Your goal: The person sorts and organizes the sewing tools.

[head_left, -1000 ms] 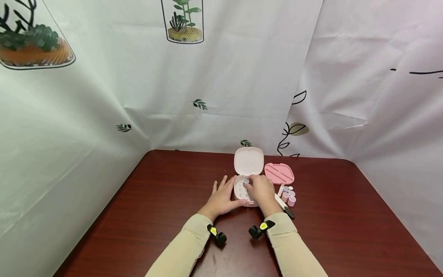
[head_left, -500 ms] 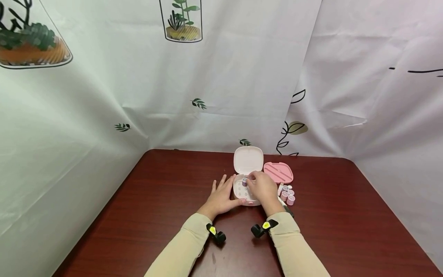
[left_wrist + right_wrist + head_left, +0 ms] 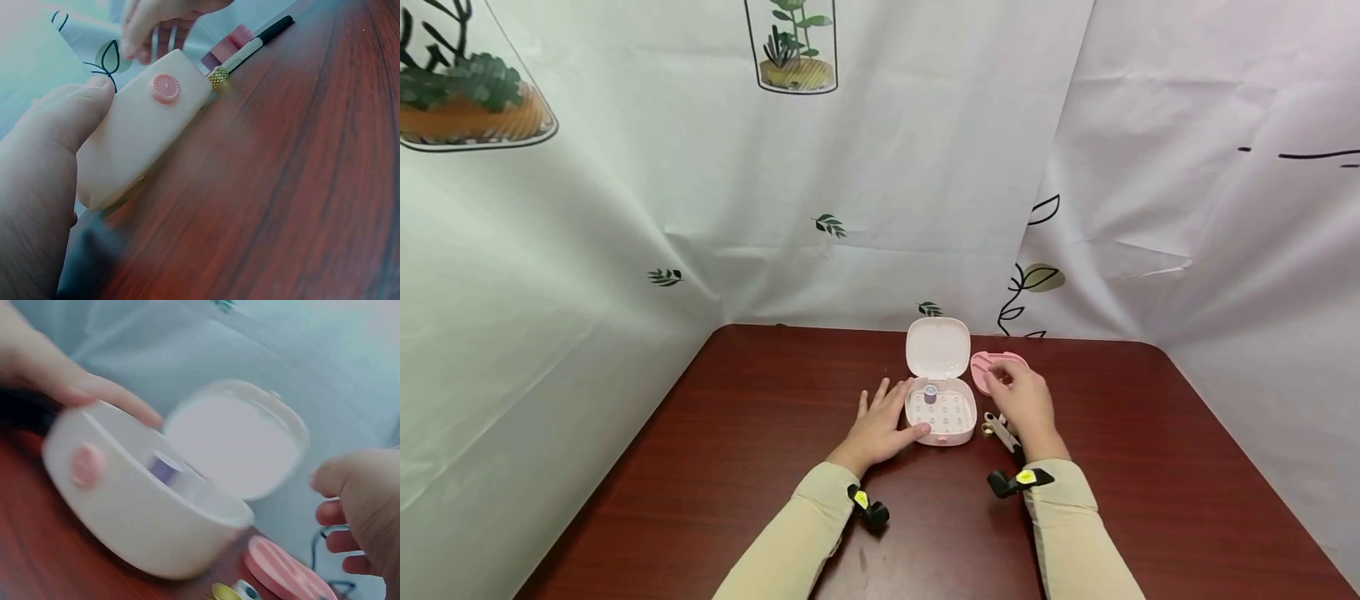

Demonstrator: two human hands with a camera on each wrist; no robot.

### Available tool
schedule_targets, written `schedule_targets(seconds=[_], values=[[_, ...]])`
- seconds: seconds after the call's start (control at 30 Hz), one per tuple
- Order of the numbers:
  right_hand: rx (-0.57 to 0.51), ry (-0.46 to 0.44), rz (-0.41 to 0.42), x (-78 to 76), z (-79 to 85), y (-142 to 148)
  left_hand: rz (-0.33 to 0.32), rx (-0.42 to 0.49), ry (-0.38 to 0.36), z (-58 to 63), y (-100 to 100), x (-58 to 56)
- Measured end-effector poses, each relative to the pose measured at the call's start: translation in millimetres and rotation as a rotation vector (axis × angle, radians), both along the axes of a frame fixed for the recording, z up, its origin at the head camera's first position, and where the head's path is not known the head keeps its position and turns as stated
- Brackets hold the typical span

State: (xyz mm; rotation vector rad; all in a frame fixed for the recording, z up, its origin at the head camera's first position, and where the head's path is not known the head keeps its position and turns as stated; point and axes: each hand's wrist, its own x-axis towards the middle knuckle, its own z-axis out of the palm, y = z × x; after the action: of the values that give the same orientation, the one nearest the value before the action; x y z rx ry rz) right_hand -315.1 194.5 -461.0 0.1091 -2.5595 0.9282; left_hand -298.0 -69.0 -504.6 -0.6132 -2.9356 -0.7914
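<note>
My left hand rests with spread, fairly straight fingers against the left side of a pale sewing box, its thumb at the front rim. The box's lid stands open at the back. Inside, a purple thread spool sits upright at the back left among rows of small pegs; it also shows blurred in the right wrist view. My right hand is in the air right of the box, fingers loosely bent and holding nothing. It partly covers a pink tray and hides most of the loose spools.
A gold thimble lies by the box's right front corner, beside a slim white tool with a black end. Pinkish spools stand just beyond. Behind the table hangs a white cloth printed with plants.
My right hand has let go of the purple spool, which stays in the box, and has moved right over the tray and spools. My left hand has stayed at the box.
</note>
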Motion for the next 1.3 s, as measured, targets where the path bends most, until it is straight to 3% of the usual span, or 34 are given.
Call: schedule_targets(seconds=[0.23,0.47,0.97,1.3], values=[[-0.039,-0.063,0.090,-0.3,-17.9,46,-0.002,0.008,-0.002,-2.2,0,1.4],[-0.061,-0.165,0.095,4.6,-28.9,72,0.003,-0.005,0.033,2.0,0,1.6],[-0.034,-0.259,0.133,2.1,-30.2,67,-0.004,-0.097,0.106,-0.9,-1,1.4],[-0.009,-0.246,0.110,0.0,-29.5,66,-0.004,-0.109,0.114,1.6,-2,2.7]])
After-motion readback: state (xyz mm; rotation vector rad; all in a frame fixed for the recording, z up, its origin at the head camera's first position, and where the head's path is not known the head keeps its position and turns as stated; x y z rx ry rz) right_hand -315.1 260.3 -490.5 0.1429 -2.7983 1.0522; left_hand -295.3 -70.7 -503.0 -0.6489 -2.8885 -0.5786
